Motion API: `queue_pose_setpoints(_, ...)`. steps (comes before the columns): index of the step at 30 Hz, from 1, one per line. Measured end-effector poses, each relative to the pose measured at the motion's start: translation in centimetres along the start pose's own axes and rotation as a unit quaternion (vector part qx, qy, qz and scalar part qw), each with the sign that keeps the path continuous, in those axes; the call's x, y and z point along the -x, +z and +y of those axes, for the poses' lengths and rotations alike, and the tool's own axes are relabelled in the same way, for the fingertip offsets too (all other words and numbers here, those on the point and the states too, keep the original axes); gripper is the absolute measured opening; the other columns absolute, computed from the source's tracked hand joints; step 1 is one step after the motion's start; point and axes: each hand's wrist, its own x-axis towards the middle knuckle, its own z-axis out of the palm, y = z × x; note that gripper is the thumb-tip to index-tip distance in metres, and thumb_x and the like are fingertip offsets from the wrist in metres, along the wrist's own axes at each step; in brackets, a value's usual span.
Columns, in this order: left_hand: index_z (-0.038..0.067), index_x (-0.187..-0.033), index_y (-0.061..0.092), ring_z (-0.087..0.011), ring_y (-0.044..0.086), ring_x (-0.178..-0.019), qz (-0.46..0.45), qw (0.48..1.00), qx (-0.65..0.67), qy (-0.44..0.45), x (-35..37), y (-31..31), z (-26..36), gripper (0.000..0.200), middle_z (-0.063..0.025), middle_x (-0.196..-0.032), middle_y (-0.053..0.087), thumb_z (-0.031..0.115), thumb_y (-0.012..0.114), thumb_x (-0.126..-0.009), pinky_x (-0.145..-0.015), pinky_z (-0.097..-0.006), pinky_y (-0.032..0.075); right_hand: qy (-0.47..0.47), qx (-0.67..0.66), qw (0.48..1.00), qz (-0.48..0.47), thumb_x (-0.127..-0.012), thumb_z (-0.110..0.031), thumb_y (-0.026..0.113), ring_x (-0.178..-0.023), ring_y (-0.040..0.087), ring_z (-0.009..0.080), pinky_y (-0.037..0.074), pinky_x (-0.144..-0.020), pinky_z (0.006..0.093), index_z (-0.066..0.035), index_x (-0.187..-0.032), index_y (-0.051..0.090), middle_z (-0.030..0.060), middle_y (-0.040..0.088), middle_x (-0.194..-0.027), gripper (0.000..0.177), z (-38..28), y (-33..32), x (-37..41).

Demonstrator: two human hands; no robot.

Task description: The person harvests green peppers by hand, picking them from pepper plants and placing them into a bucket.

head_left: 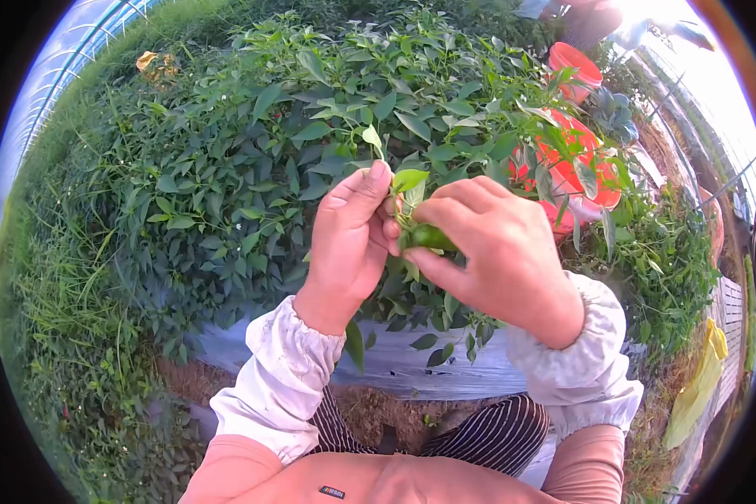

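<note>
A green pepper (431,238) sits in the fingers of my right hand (508,252), thumb below it and fingers curled over the top. My left hand (344,231) is closed on the leafy pepper stem (401,220) just left of the fruit, thumb pointing up. Bright young leaves (410,180) stick up between the two hands. Both hands are close together over the front of the pepper plants (252,168). White sleeve covers (298,370) wrap both forearms.
Red buckets (575,63) stand among the plants at the right, partly behind leaves. Whitish plastic film (428,370) covers the bed's front edge by my knees. A yellow cloth-like piece (697,386) lies at far right. Another person's arm (592,18) shows at the top right.
</note>
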Motion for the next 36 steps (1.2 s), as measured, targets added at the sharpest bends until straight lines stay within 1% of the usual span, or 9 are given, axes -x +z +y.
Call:
queue_pose_setpoints(6, 0.004, -0.087, 0.064, -0.0070, 0.051, -0.052, 0.040, 0.989, -0.122, 0.079, 1.5, 0.5, -1.7, 0.024, 0.0015, -0.069, 0.058, 0.025, 0.064, -0.097, -0.044, -0.0227, 0.042, 0.069, 0.011, 0.997, 0.022, -0.084, -0.018, 0.068, -0.059, 0.060, 0.0244, 0.046, -0.052, 0.0372, -0.003, -0.085, 0.060, 0.0074, 0.058, -0.068, 0.017, -1.6, 2.1, 3.4)
queue_pose_setpoints(8, 0.003, -0.088, 0.064, -0.0110, 0.055, -0.055, 0.002, 0.981, -0.179, 0.070, 3.1, 1.5, -2.8, 0.019, -0.0019, -0.069, 0.059, 0.020, 0.065, -0.096, -0.047, -0.0248, 0.043, 0.357, -0.419, 0.829, -0.098, -0.085, -0.012, 0.060, -0.054, 0.054, 0.0152, 0.041, -0.049, 0.0307, 0.001, -0.081, 0.058, 0.0050, 0.058, -0.068, 0.014, -2.3, 0.8, 5.0)
queue_pose_setpoints(12, 0.003, -0.086, 0.063, -0.0227, 0.059, -0.060, -0.115, 0.685, -0.468, 0.545, 3.2, 1.0, -4.7, 0.019, -0.0054, -0.073, 0.060, 0.008, 0.078, -0.077, -0.049, -0.0316, 0.046, 0.399, -0.606, 0.682, -0.092, -0.083, -0.009, 0.054, -0.054, 0.048, 0.0093, 0.037, -0.048, 0.0263, 0.004, -0.077, 0.057, 0.0062, 0.059, -0.070, 0.015, -3.7, -0.2, 7.2)
queue_pose_setpoints(16, 0.003, -0.090, 0.061, -0.0221, 0.059, -0.061, -0.131, 0.658, -0.533, 0.516, 4.2, 0.5, -4.8, 0.019, -0.0055, -0.076, 0.060, 0.012, 0.076, -0.081, -0.050, -0.0322, 0.047, 0.408, -0.545, 0.728, -0.075, -0.082, -0.006, 0.054, -0.050, 0.048, 0.0115, 0.037, -0.045, 0.0281, 0.004, -0.075, 0.058, 0.0088, 0.058, -0.067, 0.013, -4.7, -0.8, 8.1)
queue_pose_setpoints(19, 0.003, -0.092, 0.059, -0.0250, 0.058, -0.060, -0.087, 0.737, -0.513, 0.432, 4.5, 0.6, -5.8, 0.018, -0.0093, -0.075, 0.059, 0.014, 0.071, -0.086, -0.051, -0.0356, 0.046, 0.227, -0.168, 0.958, -0.039, -0.079, 0.002, 0.058, -0.049, 0.054, 0.0261, 0.043, -0.048, 0.0359, 0.003, -0.078, 0.058, 0.0138, 0.057, -0.065, 0.001, -5.9, 0.7, 7.5)
queue_pose_setpoints(23, 0.002, -0.093, 0.055, -0.0326, 0.057, -0.060, -0.016, 0.889, -0.411, 0.198, 5.8, 0.9, -6.1, 0.016, -0.0156, -0.071, 0.057, 0.014, 0.066, -0.092, -0.053, -0.0401, 0.045, 0.210, -0.142, 0.967, -0.038, -0.079, 0.001, 0.058, -0.054, 0.056, 0.0334, 0.044, -0.052, 0.0374, 0.001, -0.077, 0.055, 0.0167, 0.056, -0.064, 0.004, -5.8, 3.2, 7.8)
queue_pose_setpoints(27, 0.002, -0.091, 0.054, -0.0366, 0.058, -0.061, -0.049, 0.878, -0.420, 0.224, 5.6, -0.2, -6.0, 0.017, -0.0158, -0.068, 0.058, 0.014, 0.065, -0.093, -0.052, -0.0405, 0.044, 0.298, -0.256, 0.915, -0.097, -0.082, -0.002, 0.055, -0.052, 0.056, 0.0293, 0.044, -0.052, 0.0372, 0.003, -0.079, 0.057, 0.0149, 0.057, -0.064, 0.006, -5.9, 2.4, 7.9)
queue_pose_setpoints(32, 0.004, -0.087, 0.053, -0.0393, 0.059, -0.059, -0.090, 0.768, -0.556, 0.305, 3.8, -3.3, -5.5, 0.017, -0.0144, -0.064, 0.057, 0.013, 0.067, -0.090, -0.049, -0.0442, 0.043, 0.238, -0.693, 0.649, -0.204, -0.082, -0.008, 0.053, -0.054, 0.056, 0.0184, 0.044, -0.051, 0.0322, 0.008, -0.078, 0.060, 0.0130, 0.061, -0.066, 0.017, -5.2, -0.4, 7.4)
queue_pose_setpoints(36, 0.004, -0.106, 0.063, -0.0328, 0.068, -0.075, -0.298, 0.567, -0.749, 0.169, 6.0, -5.8, -9.2, 0.039, -0.0158, -0.088, 0.066, 0.023, 0.077, -0.076, -0.057, -0.0417, 0.052, 0.313, -0.534, 0.775, -0.127, -0.083, -0.016, 0.048, -0.061, 0.054, 0.0132, 0.043, -0.057, 0.0276, 0.004, -0.087, 0.060, 0.0094, 0.061, -0.074, 0.024, -5.0, 0.4, 1.0)
